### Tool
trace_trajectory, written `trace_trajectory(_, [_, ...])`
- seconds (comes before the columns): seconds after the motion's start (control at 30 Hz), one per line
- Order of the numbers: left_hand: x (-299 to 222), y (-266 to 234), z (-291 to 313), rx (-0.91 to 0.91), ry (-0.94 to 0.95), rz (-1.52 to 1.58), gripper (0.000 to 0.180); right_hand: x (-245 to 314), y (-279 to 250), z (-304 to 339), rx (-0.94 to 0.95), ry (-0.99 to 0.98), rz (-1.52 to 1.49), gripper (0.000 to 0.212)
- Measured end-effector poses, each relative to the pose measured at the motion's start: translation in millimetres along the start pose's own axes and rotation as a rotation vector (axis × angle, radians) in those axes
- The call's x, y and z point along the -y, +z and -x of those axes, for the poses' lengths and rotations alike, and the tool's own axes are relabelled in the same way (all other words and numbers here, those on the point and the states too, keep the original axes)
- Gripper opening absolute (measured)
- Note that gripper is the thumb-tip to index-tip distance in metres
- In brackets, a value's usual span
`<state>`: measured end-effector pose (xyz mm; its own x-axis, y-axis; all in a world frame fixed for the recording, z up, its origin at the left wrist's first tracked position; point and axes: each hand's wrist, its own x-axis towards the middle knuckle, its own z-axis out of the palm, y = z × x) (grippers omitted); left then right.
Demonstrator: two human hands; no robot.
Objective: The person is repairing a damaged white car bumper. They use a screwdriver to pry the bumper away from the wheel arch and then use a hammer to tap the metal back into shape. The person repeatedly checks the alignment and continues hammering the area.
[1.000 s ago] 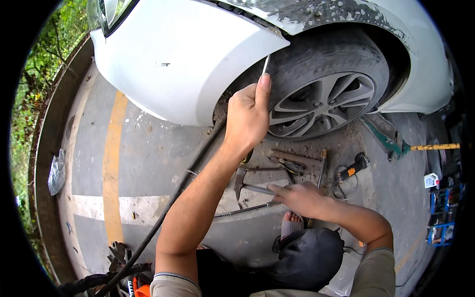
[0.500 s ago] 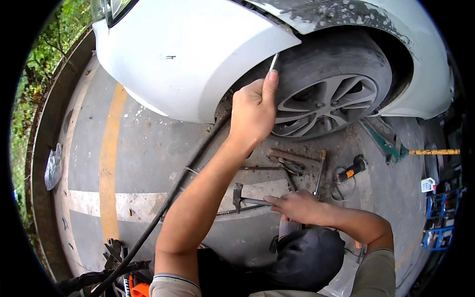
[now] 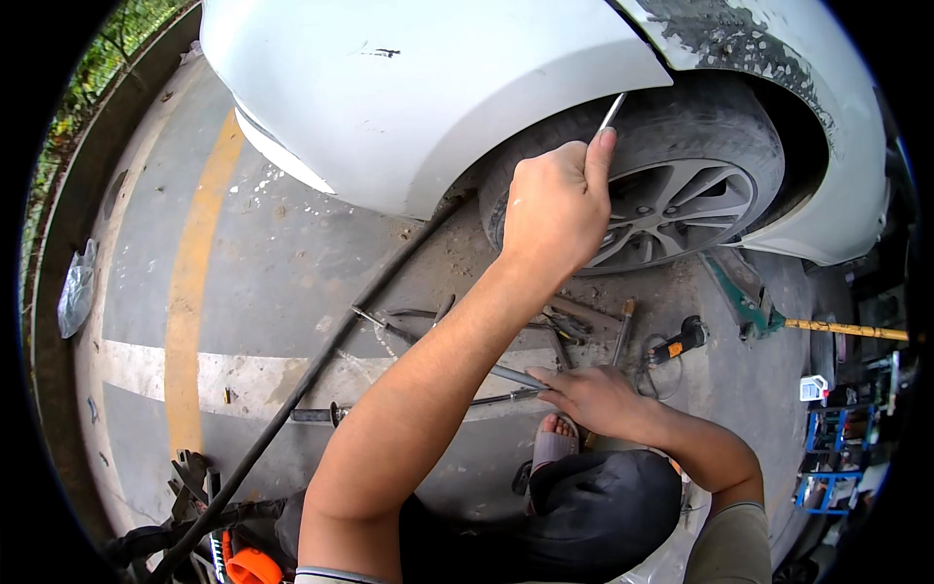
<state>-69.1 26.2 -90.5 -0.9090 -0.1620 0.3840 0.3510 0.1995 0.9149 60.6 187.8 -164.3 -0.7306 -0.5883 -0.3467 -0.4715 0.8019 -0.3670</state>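
Two hands, both occupied, we enter as follows. Left hand (image 3: 559,212): fingers folded tight around a slim metal rod (image 3: 612,113), thumb lying along it; the rod projects beyond the thumb, its long axis running forward and slightly right, its tip at the lower edge of the white bumper panel (image 3: 409,107), in front of the tyre (image 3: 715,125). Whether the tip touches that edge or passes behind it, we cannot tell. Right hand (image 3: 598,401): nearer the body, clamped on one end of a grey handle (image 3: 518,378), whose long axis runs leftward and slightly forward; its other end we find hidden behind the left forearm (image 3: 438,389). Governing relation: the rod lies well forward of the right hand, almost straight ahead, and the handle's axis stands crosswise to the rod's; the left hand is the nearer to the panel. Around these we record a black hose (image 3: 316,365) to the left and a black-and-orange power tool (image 3: 678,345) on the ground, right of the right hand.
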Motion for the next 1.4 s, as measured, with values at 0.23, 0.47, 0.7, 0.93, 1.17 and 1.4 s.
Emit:
trace_trajectory(0.23, [2.1,-2.3,-3.2,0.01,0.009,-0.043,0.057,-6.7,1.8,0.4,-0.045,0.001,-0.033,0.04])
trace_trajectory(0.47, [12.7,-23.6,-23.4,0.13,0.066,-0.092,0.055,2.1,-11.6,3.1,-0.027,0.082,-0.13,0.035])
trace_trajectory(0.7, [18.3,-25.9,-25.7,0.141,0.103,-0.079,0.061,-1.8,-11.4,4.0,-0.075,0.017,-0.047,0.034])
trace_trajectory(0.93, [12.1,-28.5,-28.2,0.211,0.027,-0.114,0.058,-8.2,-30.6,-5.6,-0.369,-0.034,-0.074,0.035])
trace_trajectory(1.17, [21.3,-28.6,-31.1,0.216,0.014,-0.053,0.063,12.7,-28.1,-35.5,-0.152,0.093,0.097,0.037])
trace_trajectory(1.4, [22.8,-28.2,-33.2,0.187,0.064,-0.069,0.063,-0.6,20.1,-64.2,-0.477,-0.081,-0.003,0.039])
